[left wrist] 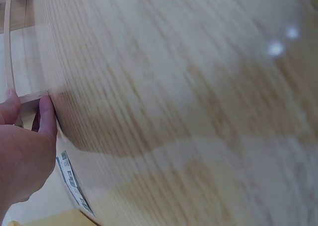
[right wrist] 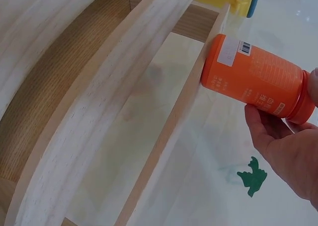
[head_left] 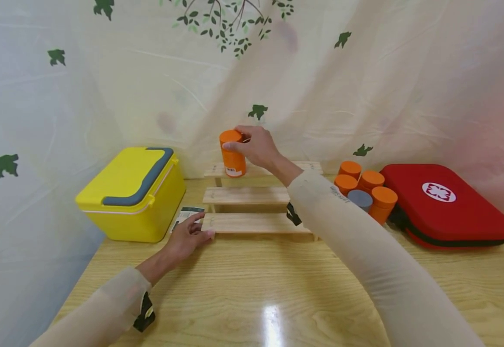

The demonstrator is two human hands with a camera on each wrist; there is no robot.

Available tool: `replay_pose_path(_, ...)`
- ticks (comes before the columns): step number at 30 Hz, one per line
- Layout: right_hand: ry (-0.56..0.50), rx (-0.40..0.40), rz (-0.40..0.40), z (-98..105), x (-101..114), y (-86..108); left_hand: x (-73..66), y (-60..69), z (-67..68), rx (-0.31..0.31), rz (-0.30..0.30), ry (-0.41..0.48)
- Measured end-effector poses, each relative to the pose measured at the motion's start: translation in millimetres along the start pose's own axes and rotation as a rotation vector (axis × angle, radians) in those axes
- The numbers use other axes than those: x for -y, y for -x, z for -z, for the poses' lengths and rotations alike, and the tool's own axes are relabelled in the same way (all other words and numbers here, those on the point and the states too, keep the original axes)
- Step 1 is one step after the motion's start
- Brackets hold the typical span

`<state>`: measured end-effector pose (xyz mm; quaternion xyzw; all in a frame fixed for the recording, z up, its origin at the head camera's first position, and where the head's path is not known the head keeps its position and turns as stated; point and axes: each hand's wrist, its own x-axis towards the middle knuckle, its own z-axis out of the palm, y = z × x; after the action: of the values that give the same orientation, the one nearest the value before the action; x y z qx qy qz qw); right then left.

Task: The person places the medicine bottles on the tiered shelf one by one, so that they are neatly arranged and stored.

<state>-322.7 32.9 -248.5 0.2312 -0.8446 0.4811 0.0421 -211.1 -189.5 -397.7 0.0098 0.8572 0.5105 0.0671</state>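
Note:
An orange bottle (head_left: 233, 156) with a screw lid and a white barcode label stands upright at the left end of the top step of a wooden three-tier rack (head_left: 252, 222). My right hand (head_left: 256, 146) grips it around the lid and upper side. In the right wrist view the bottle's base (right wrist: 212, 62) meets the edge of the top board. Down at the lowest step, my left hand (head_left: 187, 237) pinches the rack's left end between thumb and fingers; the left wrist view shows that hand (left wrist: 27, 151) at the board's corner.
Left of the rack stands a yellow cooler box (head_left: 124, 193) with a grey handle. A printed card (head_left: 186, 218) lies between them. On the right, several orange-lidded bottles (head_left: 371, 179) cluster around one grey lid (head_left: 359, 198), beside a red first-aid case (head_left: 447, 205). A leaf-patterned curtain (head_left: 182, 96) hangs behind.

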Motion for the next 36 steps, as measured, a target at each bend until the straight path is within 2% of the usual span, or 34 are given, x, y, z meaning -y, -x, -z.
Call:
replay_pose_path(10,0.008,-0.003,0.009,1,-2,-4.0,-0.6,-1.5,-2.8,-0.002,-0.002,-0.004)
replay_pose_path(14,0.026,0.010,-0.011,1,-3,-5.2,-0.2,-1.1,-3.8,-0.005,0.001,-0.003)
replay_pose_path(18,0.071,0.038,-0.071,5,-2,-3.2,0.7,-0.6,-3.7,-0.004,0.007,-0.004)
replay_pose_path(21,0.091,0.059,-0.103,12,-1,0.1,0.9,-1.0,-3.5,-0.008,0.003,-0.008)
replay_pose_path(23,0.093,0.071,-0.091,19,0,3.7,0.6,-1.3,-3.5,-0.010,-0.001,-0.008)
replay_pose_path(28,0.143,0.107,-0.038,45,6,24.9,-0.8,-0.9,-3.9,-0.006,-0.002,0.005)
replay_pose_path(32,0.184,0.123,0.007,72,6,51.8,-1.4,-0.9,-3.1,-0.008,-0.003,0.007)
replay_pose_path(36,0.188,0.100,0.020,100,0,81.9,-1.7,0.6,-2.3,-0.011,0.005,0.007)
